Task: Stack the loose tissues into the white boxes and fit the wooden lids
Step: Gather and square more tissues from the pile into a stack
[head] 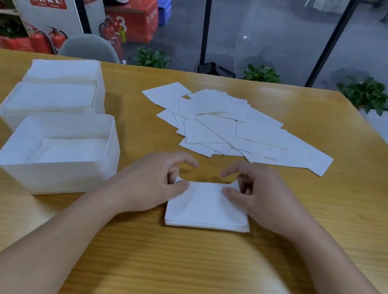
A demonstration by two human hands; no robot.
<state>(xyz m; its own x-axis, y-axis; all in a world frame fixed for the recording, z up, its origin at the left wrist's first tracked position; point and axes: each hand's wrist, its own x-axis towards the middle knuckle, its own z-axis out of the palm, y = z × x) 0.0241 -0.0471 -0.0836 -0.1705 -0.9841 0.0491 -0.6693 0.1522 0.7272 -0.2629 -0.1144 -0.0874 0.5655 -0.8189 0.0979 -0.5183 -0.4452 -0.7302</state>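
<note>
Both hands, left (155, 181) and right (254, 196), pinch one small tissue stack (205, 208) on the bench (168, 259); three white boxes (62, 149) stand left, beside one loose pile (238, 126).

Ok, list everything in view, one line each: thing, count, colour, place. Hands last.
small tissue stack: one, white, near centre of the table, between the hands
loose tissues: many, white, scattered heap, far centre
white boxes: three, lidless, left side in a row, all holding tissues
table: one, yellow wood
chair: one, grey, behind the table
potted plants: three, green, floor beyond
fire extinguishers: several, red, far left
left hand: fingers pinching the stack's left edge
right hand: fingers pinching its right edge
</note>
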